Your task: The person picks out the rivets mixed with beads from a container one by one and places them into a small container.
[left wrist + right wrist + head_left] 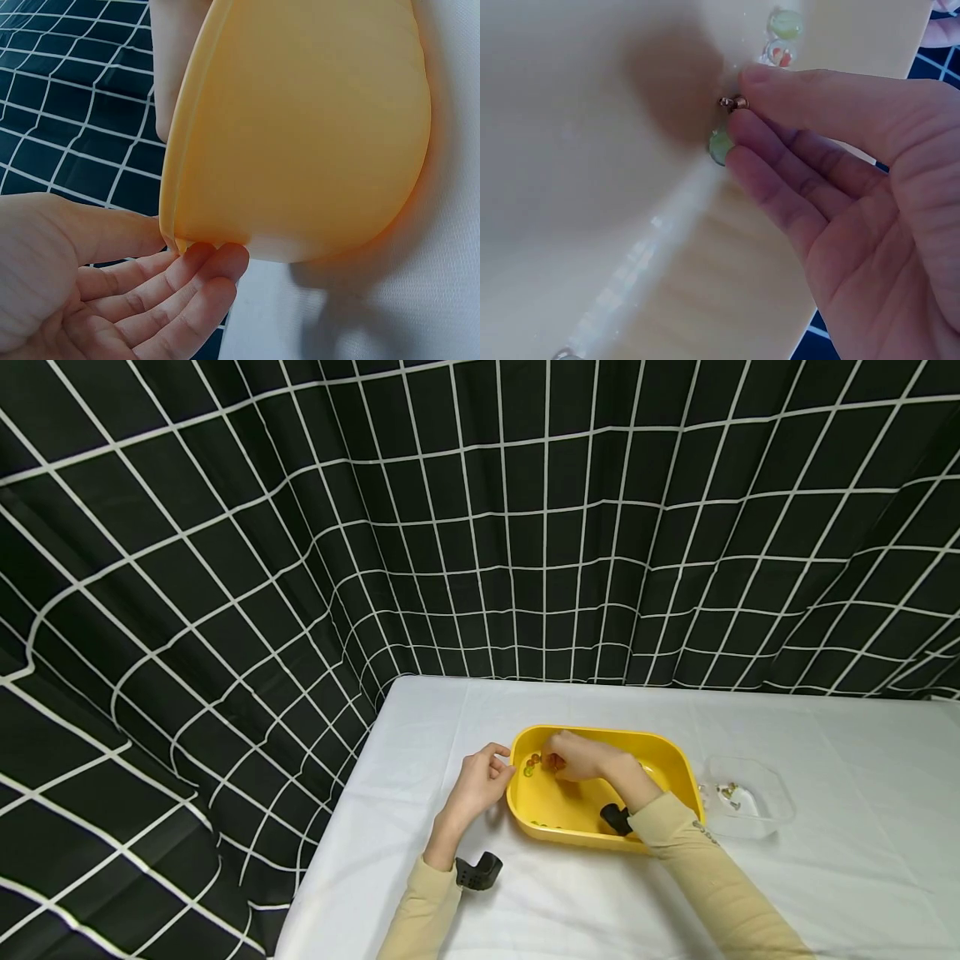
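Note:
A yellow plastic tub stands on the white-covered table. My left hand holds its left end by the rim, thumb and fingers on either side of the tub's edge in the left wrist view. Inside, my right hand pinches a small bronze-coloured metal piece with a knobbed end between thumb and fingertips. A green glass marble lies just under those fingertips. Beside the thumb are another green marble and a clear marble with an orange swirl.
Right of the tub stands a clear plastic container with several small gold-coloured pieces in it. More green marbles lie along the tub's near side. A black gridded curtain hangs behind the table.

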### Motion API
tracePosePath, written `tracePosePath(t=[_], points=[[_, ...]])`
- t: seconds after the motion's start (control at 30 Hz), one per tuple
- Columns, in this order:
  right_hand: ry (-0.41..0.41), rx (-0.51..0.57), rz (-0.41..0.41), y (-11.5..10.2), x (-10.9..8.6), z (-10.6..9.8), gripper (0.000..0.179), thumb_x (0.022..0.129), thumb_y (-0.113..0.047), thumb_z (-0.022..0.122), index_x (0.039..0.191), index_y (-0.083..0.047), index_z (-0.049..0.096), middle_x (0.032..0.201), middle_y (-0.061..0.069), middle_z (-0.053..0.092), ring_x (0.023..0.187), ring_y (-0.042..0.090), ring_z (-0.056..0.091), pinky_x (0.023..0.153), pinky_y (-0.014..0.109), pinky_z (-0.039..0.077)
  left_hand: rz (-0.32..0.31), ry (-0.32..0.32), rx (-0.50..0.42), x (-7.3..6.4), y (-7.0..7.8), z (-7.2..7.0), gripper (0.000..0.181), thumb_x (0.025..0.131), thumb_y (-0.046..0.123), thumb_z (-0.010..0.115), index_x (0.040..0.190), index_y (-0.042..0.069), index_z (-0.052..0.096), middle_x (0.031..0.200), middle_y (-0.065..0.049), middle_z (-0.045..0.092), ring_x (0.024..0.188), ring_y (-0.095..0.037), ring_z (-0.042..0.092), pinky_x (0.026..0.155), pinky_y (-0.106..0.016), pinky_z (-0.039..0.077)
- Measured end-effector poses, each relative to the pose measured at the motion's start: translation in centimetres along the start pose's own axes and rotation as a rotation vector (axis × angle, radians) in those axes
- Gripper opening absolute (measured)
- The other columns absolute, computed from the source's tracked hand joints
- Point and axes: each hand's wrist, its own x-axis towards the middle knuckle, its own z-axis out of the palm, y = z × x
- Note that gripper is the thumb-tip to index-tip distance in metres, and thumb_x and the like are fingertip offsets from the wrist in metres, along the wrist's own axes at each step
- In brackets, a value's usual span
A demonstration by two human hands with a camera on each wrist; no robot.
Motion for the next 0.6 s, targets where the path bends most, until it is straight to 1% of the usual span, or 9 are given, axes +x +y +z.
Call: tracePosePath(t=[0.07, 0.17, 0.37, 0.5, 0.6], points=[[-0.002, 0.007, 0.009, 0.00, -0.03, 0.06, 0.018, 0.074, 0.014, 0.061, 0.084, 0.000, 0.064, 0.070, 0.007, 0.054, 0.063, 0.010, 0.043, 0.058, 0.022, 0.038, 0.000, -0.001, 0.000, -0.02, -0.03, 0.03, 0.025, 0.090, 0.006, 0.059, 0.112, -0.006, 0.058, 0.078, -0.007, 0.059, 0.061, -0.012, 0.055, 0.053, -0.021, 0.046], [-0.001, 0.005, 0.000, -0.02, -0.05, 0.16, 0.017, 0.074, 0.015, 0.060, 0.082, 0.000, 0.063, 0.067, 0.006, 0.052, 0.061, 0.009, 0.042, 0.056, 0.021, 0.036, 0.001, -0.002, 0.000, -0.05, -0.07, 0.02, 0.025, 0.090, 0.006, 0.059, 0.112, -0.006, 0.058, 0.078, -0.007, 0.059, 0.062, -0.012, 0.055, 0.053, -0.021, 0.047], [0.001, 0.002, -0.019, 0.11, -0.04, 0.35, 0.017, 0.078, 0.015, 0.057, 0.076, -0.001, 0.062, 0.061, 0.002, 0.045, 0.056, 0.007, 0.038, 0.053, 0.019, 0.033, 0.001, -0.001, -0.001, -0.03, -0.16, 0.03, 0.025, 0.090, 0.006, 0.059, 0.111, -0.006, 0.058, 0.078, -0.006, 0.059, 0.062, -0.012, 0.055, 0.053, -0.021, 0.046], [0.004, -0.004, -0.031, 0.21, -0.04, 0.47, 0.018, 0.081, 0.013, 0.056, 0.071, -0.001, 0.061, 0.059, 0.000, 0.044, 0.055, 0.006, 0.037, 0.052, 0.018, 0.032, 0.000, 0.000, 0.000, -0.02, -0.15, 0.02, 0.025, 0.089, 0.006, 0.059, 0.111, -0.006, 0.058, 0.078, -0.006, 0.059, 0.062, -0.012, 0.054, 0.053, -0.021, 0.046], [0.001, -0.004, -0.036, 0.24, -0.08, 0.54, 0.019, 0.082, 0.012, 0.055, 0.068, -0.001, 0.058, 0.057, -0.003, 0.040, 0.053, 0.006, 0.036, 0.051, 0.018, 0.030, -0.001, 0.001, 0.000, -0.02, -0.10, 0.00, 0.025, 0.089, 0.006, 0.059, 0.111, -0.006, 0.058, 0.078, -0.006, 0.059, 0.062, -0.011, 0.054, 0.053, -0.021, 0.046]])
